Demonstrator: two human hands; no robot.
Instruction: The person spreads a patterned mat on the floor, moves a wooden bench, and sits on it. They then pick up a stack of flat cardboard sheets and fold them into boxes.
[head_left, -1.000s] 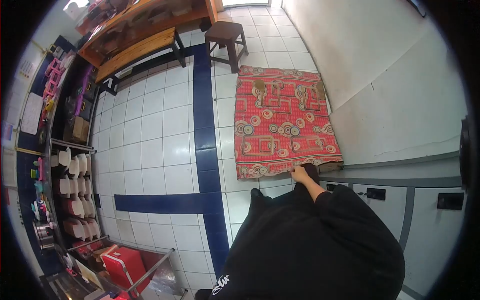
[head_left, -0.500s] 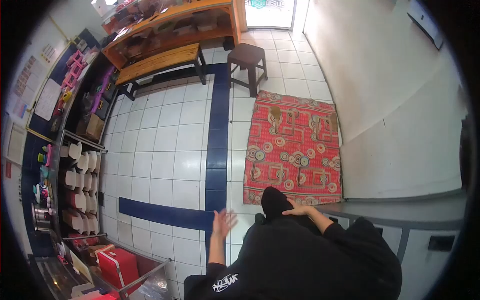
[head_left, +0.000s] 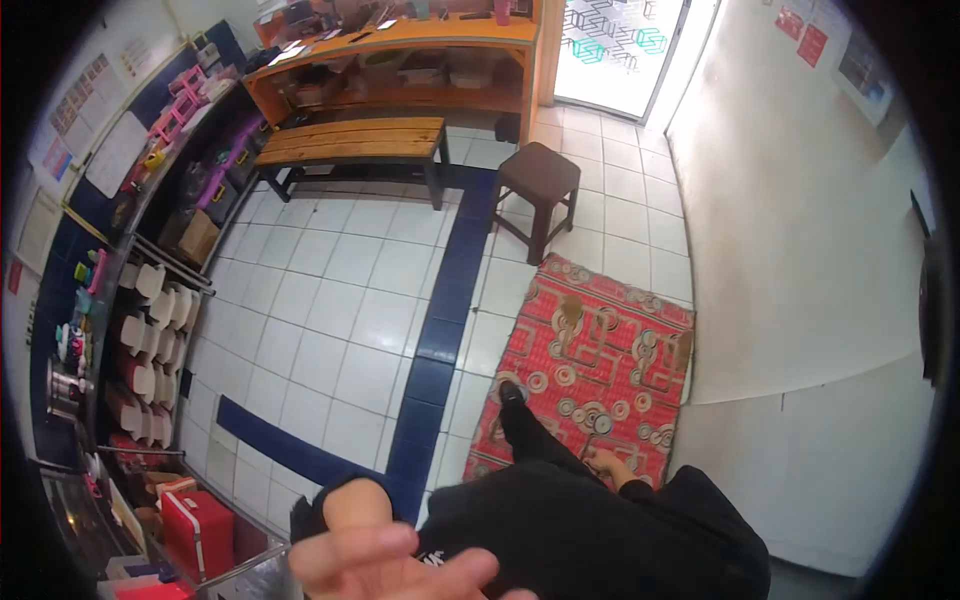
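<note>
My left hand point(head_left: 400, 565) is raised close to the camera at the bottom of the view, its fingers apart and nothing held; part of it is cut off by the lower edge. Lower down, beside my dark-clothed leg, hangs my right hand point(head_left: 608, 464), loosely open with no object visible in it. Below it lies a red patterned mat point(head_left: 575, 345), on which my foot point(head_left: 511, 393) is placed. A brown stool point(head_left: 540, 172) stands just past the mat's far edge.
A wooden bench point(head_left: 350, 140) stands before an orange counter point(head_left: 400, 45). Along the left are shelves with stacked white containers point(head_left: 150, 330) and a red box point(head_left: 197, 535). A white wall point(head_left: 800, 300) runs along the right, and a glass door point(head_left: 620, 55) is at the back.
My view has moved forward and tilted, and a foot now shows on the mat. My left hand has come up near the camera. My right hand has left my thigh.
</note>
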